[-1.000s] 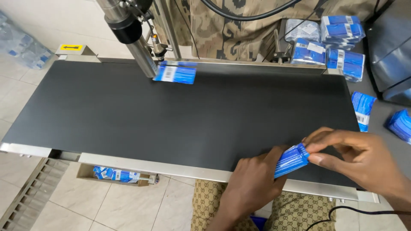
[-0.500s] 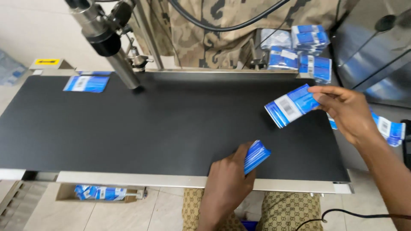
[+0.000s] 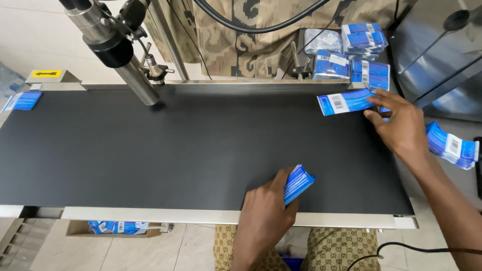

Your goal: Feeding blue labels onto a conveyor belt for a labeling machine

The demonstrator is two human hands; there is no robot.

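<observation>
My left hand [image 3: 266, 213] is closed around a stack of blue flat packets [image 3: 298, 183] near the front edge of the black conveyor belt [image 3: 175, 150]. My right hand [image 3: 399, 125] reaches to the belt's far right corner, its fingers pressing on one blue-and-white packet [image 3: 345, 102] that lies flat on the belt. Another blue packet [image 3: 22, 101] sits at the belt's far left end. A metal cylinder head [image 3: 118, 55] on a bracket hangs over the belt's back left.
Piles of blue packets [image 3: 356, 52] are stacked behind the belt at the right, and more packets [image 3: 452, 145] lie on the grey surface to the right. A cardboard box holding blue packets [image 3: 115, 228] stands under the belt's front left. A black hose [image 3: 261, 27] arches overhead.
My right hand carried one packet from the stack toward the belt's far right corner and set it flat there. The earlier packet rode leftward to the belt's end. My left hand keeps the stack.
</observation>
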